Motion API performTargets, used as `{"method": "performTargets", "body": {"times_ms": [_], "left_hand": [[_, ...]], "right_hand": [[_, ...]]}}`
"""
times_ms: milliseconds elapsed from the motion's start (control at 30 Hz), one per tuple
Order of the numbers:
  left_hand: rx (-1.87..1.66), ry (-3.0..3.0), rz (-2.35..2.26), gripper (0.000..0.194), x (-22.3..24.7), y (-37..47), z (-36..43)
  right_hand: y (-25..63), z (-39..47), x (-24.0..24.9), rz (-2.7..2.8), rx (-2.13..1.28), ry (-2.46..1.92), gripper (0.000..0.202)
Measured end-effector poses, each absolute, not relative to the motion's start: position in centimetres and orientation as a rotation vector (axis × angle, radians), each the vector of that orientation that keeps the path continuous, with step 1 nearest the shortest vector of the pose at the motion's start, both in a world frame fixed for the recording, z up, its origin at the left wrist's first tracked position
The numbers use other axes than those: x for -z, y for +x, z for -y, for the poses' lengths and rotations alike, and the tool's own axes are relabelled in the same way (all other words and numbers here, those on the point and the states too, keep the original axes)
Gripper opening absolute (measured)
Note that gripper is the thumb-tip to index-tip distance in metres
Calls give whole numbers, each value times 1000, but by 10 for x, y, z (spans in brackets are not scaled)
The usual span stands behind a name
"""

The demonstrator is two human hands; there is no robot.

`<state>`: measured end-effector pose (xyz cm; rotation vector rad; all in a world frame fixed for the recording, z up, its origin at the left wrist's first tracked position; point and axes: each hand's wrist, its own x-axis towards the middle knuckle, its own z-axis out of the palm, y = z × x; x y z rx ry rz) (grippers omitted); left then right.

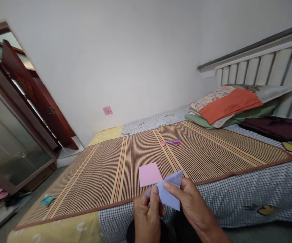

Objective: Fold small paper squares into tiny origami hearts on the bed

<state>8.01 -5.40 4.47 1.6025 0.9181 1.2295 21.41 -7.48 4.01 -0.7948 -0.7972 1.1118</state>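
Observation:
A folded light-blue paper (170,195) is held up between both hands at the near edge of the bed. My left hand (148,211) pinches its left end, thumb on top. My right hand (190,200) grips the right part, its thumb lying across the front face and the fingers behind. Just beyond the hands, a pink sheet of paper (149,174) lies flat on the striped bamboo mat (105,172). Farther back on the mat rest several small folded pieces (170,142) in pink and purple. A teal folded paper piece (47,200) sits at the mat's near left corner.
Pillows (227,103) are stacked at the back right, beside a dark maroon folded cloth (274,127). A pink note (107,110) is on the white wall. At the left stand a glass-panelled door (17,152) and a red door (42,101). White headboard slats (262,71) rise at the right.

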Motion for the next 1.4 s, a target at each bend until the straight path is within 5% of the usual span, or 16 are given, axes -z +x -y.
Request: {"method": "performTargets", "body": {"times_ms": [333,1067,1400], "left_hand": [[-1223,1246,-790,39,-46,99,53],[-1423,1075,-806,32,-54,93,45],[-1351,1102,-728,28,-44,95,50]], "right_hand": [[210,74,-41,771,-1207,-710,33],[207,89,-42,1399,-776,-1055,33],[211,83,-33,1174,-1042,-903,22]]}}
